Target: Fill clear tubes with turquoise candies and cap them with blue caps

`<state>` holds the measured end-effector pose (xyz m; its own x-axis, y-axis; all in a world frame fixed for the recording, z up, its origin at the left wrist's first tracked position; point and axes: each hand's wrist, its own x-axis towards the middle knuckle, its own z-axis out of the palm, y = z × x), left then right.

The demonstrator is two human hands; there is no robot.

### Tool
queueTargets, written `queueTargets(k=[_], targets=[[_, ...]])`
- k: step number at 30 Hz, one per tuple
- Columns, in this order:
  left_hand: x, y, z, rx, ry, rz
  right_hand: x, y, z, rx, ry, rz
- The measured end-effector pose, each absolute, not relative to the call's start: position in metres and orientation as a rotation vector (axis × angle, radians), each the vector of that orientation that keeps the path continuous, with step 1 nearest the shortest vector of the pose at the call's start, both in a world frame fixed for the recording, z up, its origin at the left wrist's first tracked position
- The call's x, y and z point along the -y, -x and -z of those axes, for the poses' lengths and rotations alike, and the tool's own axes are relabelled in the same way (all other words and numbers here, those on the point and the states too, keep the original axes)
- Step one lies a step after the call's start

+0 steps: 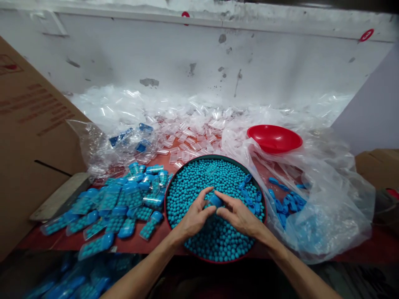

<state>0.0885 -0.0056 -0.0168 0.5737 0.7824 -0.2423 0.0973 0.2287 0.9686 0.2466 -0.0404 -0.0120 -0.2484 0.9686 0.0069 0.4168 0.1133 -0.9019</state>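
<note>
Below the front edge of the counter (137, 246), at lower left, lies a blurred heap of blue-capped packs (75, 278). At the counter's near side stands a round tray (215, 156), its rim dark green inside and red outside, full of turquoise beads (193, 176). Just above the beads, near the tray's middle, the left hand (195, 214) and the right hand (239, 215) pinch a small blue-topped container (214, 200) between their thumbs and fingers; its lower part is too obscured to read. Inside the tray's right side, blue loop-shaped pieces (249, 198) rest on the beads.

Left of the tray, clear bead-filled tubes (115, 203) with blue caps lie piled, beside a grey slab (60, 197) and a tall cardboard box (34, 124). To the right, more loop pieces (289, 202) lie by a crumpled clear plastic bag (336, 224).

Farther back, dark blue caps (141, 146) sit among clear film at left, transparent plastic cases (199, 143) are scattered across the middle, and a red bowl (274, 139) rests on plastic at right. Behind rises a stained white wall (162, 50).
</note>
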Motion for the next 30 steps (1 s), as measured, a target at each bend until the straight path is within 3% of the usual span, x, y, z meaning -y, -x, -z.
queueTargets(k=[10, 17, 23, 30], targets=[[0.013, -0.098, 0.006, -0.867, -1.224, -0.652, 0.055, -0.221, 0.029, 1.995, 1.515, -0.416], [0.028, -0.097, 0.025, -1.067, -1.283, -0.755, 0.064, -0.213, 0.030, 2.094, 1.491, -0.497], [0.013, -0.055, 0.006, -1.080, -1.282, -0.808, 0.040, -0.227, 0.019, 2.249, 1.285, -0.688], [-0.048, 0.061, 0.005, -1.617, -1.479, -1.103, -0.070, -0.260, 0.034, 1.896, 1.847, -0.422]])
